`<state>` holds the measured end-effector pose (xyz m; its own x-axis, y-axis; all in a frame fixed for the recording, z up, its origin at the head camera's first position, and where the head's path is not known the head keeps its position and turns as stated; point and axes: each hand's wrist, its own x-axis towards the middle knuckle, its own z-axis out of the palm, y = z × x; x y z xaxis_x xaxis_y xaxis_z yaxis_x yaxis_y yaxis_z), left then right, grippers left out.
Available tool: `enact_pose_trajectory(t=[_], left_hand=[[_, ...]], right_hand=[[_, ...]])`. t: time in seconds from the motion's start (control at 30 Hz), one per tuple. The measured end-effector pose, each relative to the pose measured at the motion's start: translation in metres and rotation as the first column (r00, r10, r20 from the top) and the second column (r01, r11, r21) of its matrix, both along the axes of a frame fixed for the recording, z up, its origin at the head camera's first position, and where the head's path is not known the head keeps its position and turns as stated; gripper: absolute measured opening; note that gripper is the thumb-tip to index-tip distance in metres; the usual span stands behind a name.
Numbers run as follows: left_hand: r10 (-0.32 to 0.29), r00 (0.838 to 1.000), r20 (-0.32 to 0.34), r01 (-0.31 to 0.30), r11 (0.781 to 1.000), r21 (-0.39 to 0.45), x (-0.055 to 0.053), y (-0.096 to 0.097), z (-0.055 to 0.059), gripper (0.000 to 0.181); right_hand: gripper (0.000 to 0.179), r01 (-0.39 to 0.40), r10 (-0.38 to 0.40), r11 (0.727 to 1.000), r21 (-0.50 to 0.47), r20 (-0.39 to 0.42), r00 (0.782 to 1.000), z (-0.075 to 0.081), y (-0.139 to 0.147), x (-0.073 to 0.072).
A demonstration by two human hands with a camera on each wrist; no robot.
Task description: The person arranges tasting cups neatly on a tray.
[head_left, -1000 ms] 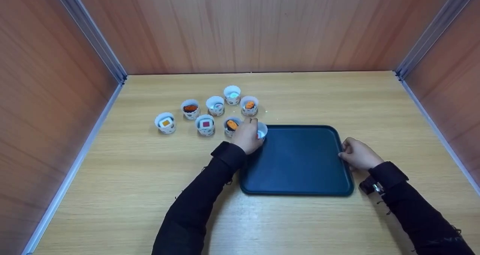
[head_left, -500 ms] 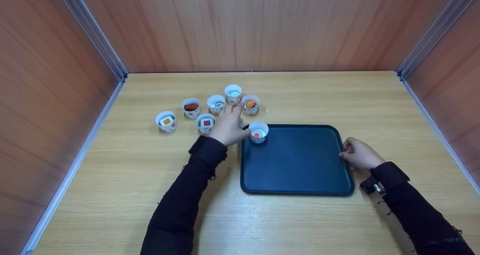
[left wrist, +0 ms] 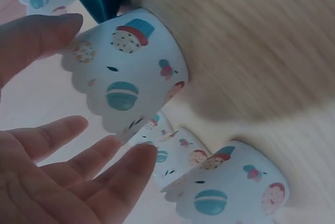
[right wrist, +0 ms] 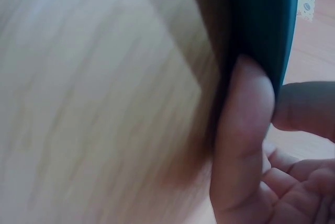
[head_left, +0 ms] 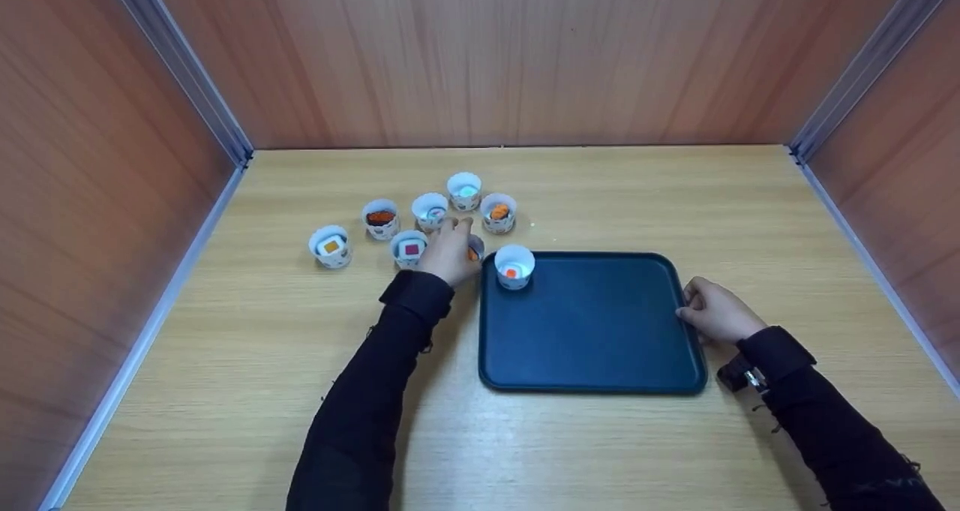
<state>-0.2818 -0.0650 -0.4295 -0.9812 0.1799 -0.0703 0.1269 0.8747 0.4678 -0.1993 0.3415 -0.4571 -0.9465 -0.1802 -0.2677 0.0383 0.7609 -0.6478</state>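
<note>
In the head view my left hand (head_left: 450, 254) is around a paper cup (head_left: 476, 250) with an orange-topped piece inside, left of the tray. The left wrist view shows this scalloped white cup (left wrist: 133, 72), printed with cupcakes and macarons, between my thumb (left wrist: 63, 30) and spread fingers; their tips lie right at its sides. My right hand (head_left: 718, 312) pinches the right edge of a dark teal tray (head_left: 592, 331), thumb (right wrist: 246, 114) on one side of the rim and a finger on the other. Another paper cup (head_left: 514, 269) stands in the tray's back left corner.
More paper cups stand behind and left of my left hand: one with a yellow-topped white piece (head_left: 331, 248), one with a dark red-topped piece (head_left: 381, 220), one with an orange piece (head_left: 499, 214), and others. Wooden panels (head_left: 480, 61) enclose the table (head_left: 225, 391).
My left hand has let go of the cup in the tray's back left corner and moved left to the cup beside the tray. The right hand stays at the tray's edge.
</note>
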Motion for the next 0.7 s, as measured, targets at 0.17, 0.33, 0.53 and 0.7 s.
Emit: enact_pose_trajectory(t=[0.17,0.33,0.53,0.7], left_hand=[[-0.004,1.000,0.005,0.004,1.000,-0.007,-0.0026,0.0002,-0.0053,0.068],[0.004,1.000,0.000,-0.004,1.000,0.006,-0.0024,-0.0003,-0.0087,0.059],[0.005,1.000,-0.017,-0.005,1.000,0.023,-0.0010,-0.0016,-0.0085,0.055],[0.013,1.000,-0.025,-0.012,1.000,0.013,0.0004,-0.0038,-0.0017,0.054]], right_hand=[[0.018,0.000,0.000,1.000,-0.003,0.001,1.000,-0.0005,0.0002,-0.0005],[0.019,-0.005,0.005,1.000,-0.003,-0.006,1.000,-0.0008,0.0003,-0.0002],[0.018,-0.003,0.003,1.000,-0.005,0.002,1.000,-0.0007,0.0004,0.0000],[0.019,-0.002,0.002,1.000,-0.008,0.009,1.000,-0.0015,0.0006,-0.0005]])
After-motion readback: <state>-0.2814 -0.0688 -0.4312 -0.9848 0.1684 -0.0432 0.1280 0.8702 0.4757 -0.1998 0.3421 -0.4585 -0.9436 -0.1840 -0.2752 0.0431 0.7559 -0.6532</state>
